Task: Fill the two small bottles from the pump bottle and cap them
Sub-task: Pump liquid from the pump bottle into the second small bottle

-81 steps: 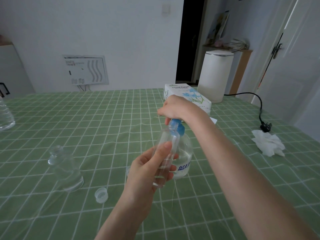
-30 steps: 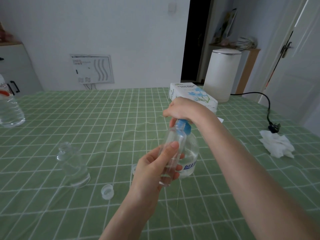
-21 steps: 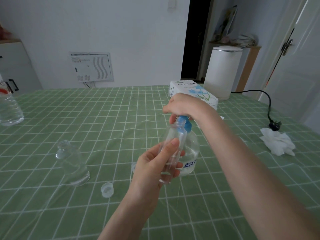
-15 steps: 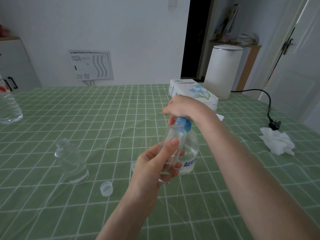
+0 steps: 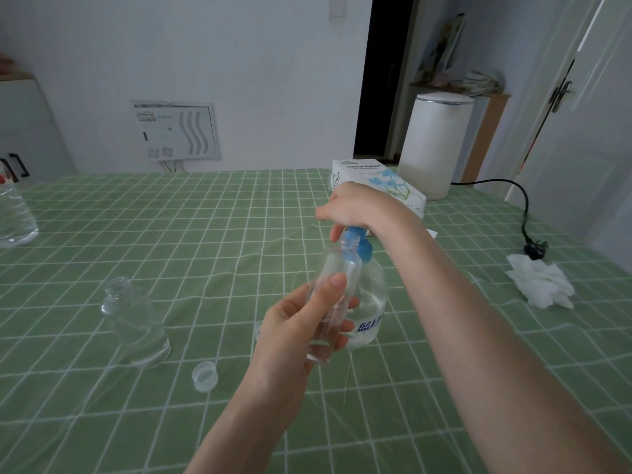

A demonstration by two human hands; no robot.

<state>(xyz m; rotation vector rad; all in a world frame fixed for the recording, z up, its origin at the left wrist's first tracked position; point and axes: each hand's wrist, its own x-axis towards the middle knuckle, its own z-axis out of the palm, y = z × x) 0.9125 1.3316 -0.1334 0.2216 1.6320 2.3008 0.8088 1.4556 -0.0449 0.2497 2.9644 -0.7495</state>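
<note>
My left hand (image 5: 290,333) grips a small clear bottle (image 5: 337,285) and holds its open mouth up under the blue spout of the pump bottle (image 5: 371,302). The pump bottle is round and clear, with blue print, and stands on the table just behind. My right hand (image 5: 355,208) lies curled over the blue pump head and covers most of it. A second small clear bottle (image 5: 136,323) stands uncapped at the left. A clear cap (image 5: 204,375) lies on the cloth between that bottle and my left wrist.
The green checked tablecloth (image 5: 171,234) covers the table. A tissue box (image 5: 376,181) and a white bin (image 5: 434,145) are behind my right hand. A crumpled tissue (image 5: 538,285) and a black plug with its cord (image 5: 533,249) lie at the right. A large water bottle (image 5: 13,213) stands far left.
Both hands stay in place at the pump bottle, the small bottle still under the spout. Only the camera has shifted slightly.
</note>
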